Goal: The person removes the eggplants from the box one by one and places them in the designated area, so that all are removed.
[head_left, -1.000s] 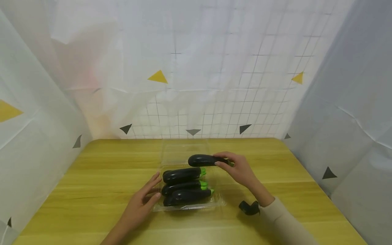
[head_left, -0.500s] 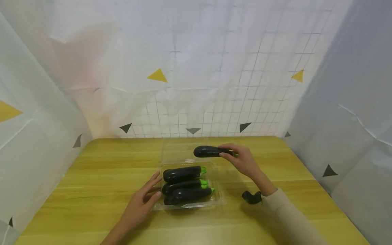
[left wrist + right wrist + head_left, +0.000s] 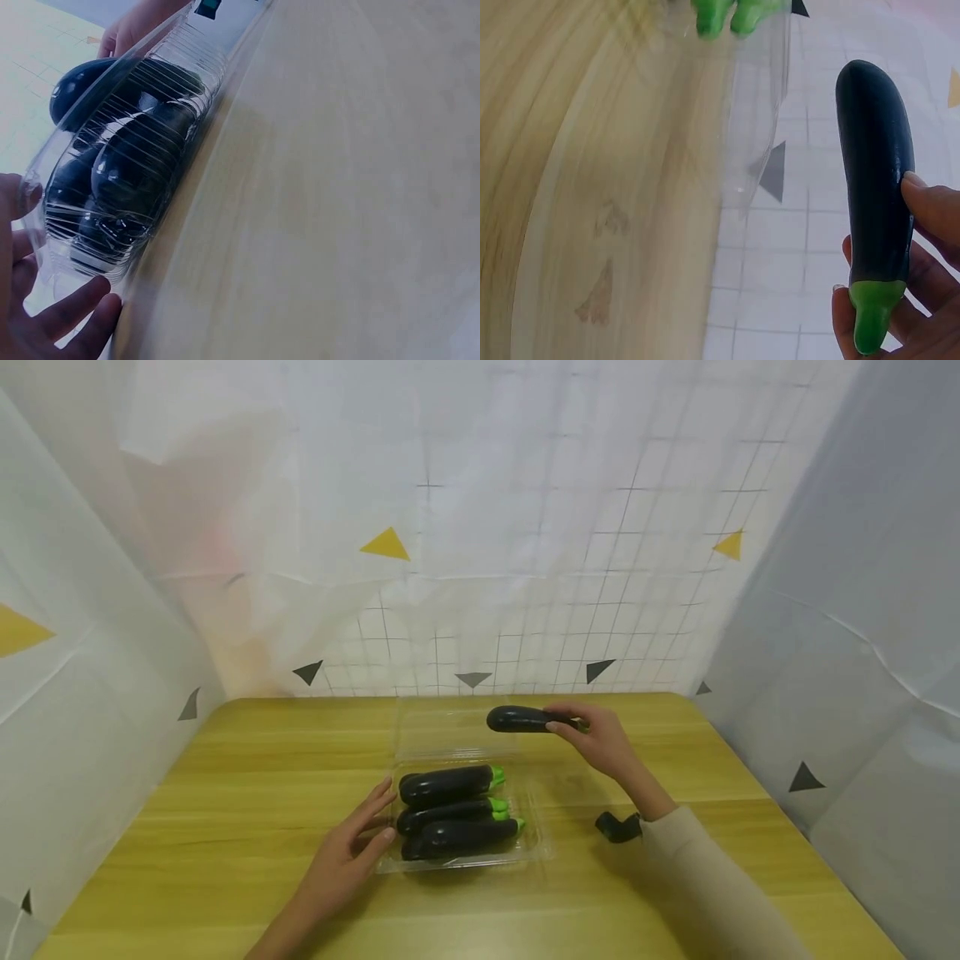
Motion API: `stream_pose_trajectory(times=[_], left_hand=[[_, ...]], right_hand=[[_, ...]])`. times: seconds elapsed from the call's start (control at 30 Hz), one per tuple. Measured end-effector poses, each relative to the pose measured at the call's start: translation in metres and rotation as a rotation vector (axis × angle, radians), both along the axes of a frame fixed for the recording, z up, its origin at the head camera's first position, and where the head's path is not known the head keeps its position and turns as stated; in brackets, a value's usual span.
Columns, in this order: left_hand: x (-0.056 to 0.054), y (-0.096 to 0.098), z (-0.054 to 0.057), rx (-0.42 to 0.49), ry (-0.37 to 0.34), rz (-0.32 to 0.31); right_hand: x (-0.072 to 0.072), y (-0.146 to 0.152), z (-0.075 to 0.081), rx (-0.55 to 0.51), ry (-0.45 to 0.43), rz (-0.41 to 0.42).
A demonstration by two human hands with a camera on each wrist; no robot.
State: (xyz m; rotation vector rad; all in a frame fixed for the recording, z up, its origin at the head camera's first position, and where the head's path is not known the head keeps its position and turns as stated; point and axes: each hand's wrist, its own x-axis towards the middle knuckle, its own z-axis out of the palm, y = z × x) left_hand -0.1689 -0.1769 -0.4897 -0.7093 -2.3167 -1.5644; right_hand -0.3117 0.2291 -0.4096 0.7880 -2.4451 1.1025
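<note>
Eggplants [image 3: 461,840] lie crosswise in the clear plastic clamshell [image 3: 533,846] at lower centre, green caps rightward. Our left hand [image 3: 339,856] is at its left wall, fingers spread. Farther off, right of the frame's middle, our right hand [image 3: 597,739], the nearer one, pinches the raised eggplant [image 3: 516,719] near its cap; its long axis runs leftward from our fingers, roughly parallel to the others, beyond and right of them.

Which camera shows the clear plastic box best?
The head view: it shows nearly the whole box, open lid included. The left wrist view shows its ribbed side close up; the right wrist view only part, cut off at the top.
</note>
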Motion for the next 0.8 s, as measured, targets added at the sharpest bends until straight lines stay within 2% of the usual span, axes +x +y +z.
stream_pose_trajectory(times=[0.2,0.53,0.8], left_hand=[[-0.001,0.0,0.0,-0.004,0.015,-0.004],[-0.002,0.0,0.0,-0.007,0.023,-0.007],[-0.001,0.0,-0.001,0.0,0.012,-0.006]], right_hand=[[-0.011,0.008,-0.004,0.009,-0.04,-0.027],[-0.024,0.018,-0.006,0.027,-0.039,-0.045],[-0.041,0.026,-0.015,0.041,-0.055,-0.058]])
